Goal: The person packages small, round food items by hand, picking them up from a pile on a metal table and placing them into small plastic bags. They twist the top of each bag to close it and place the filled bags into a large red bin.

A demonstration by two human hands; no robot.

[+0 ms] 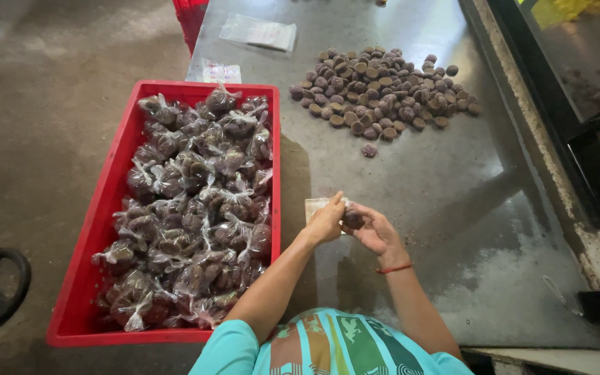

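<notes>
Both hands meet just right of the red crate [105, 229], over the grey worktop [453, 208]. The left hand [326, 223] pinches the top of a small clear bag [316, 206]; the right hand [376, 232] is curled, grasping a dark round piece [353, 220] at the bag's mouth. The piece looks small, light and fairly firm, best pinched by its sides; the bag is thin, limp and slippery, best held at its rim. Beyond the hands lies a pile of like pieces [383, 90], well apart. The crate is full of tied bags [196, 208]. Nothing stands between hands and pile.
</notes>
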